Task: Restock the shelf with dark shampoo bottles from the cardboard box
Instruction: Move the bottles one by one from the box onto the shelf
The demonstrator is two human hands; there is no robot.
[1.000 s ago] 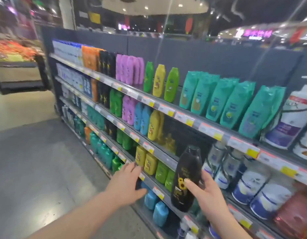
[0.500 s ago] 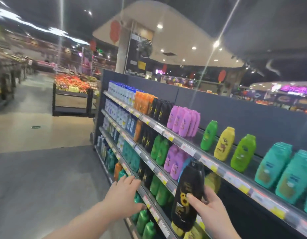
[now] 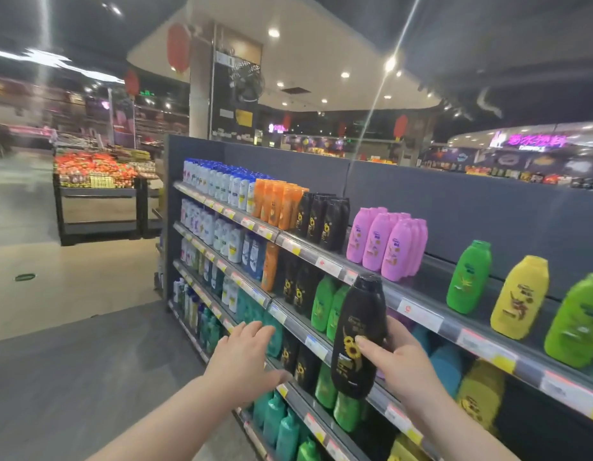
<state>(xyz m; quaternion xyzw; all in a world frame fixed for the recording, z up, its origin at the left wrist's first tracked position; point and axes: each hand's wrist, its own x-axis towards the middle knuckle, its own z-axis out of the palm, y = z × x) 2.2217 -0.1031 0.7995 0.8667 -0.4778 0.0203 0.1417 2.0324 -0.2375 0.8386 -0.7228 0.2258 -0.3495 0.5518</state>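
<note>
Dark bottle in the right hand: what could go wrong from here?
1. The right hand alone holds the dark bottle, low on its body, so it may tip; the left hand is open and off it.
2. Matching black bottles stand tightly packed on the top shelf, so squeezing one in could topple neighbours.

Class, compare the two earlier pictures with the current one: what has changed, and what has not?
The view has swung left along the shelf and upward, bringing the dark bottles on top into sight. Unchanged: the right hand still grips the dark bottle upright; the left hand stays open and empty.
</note>
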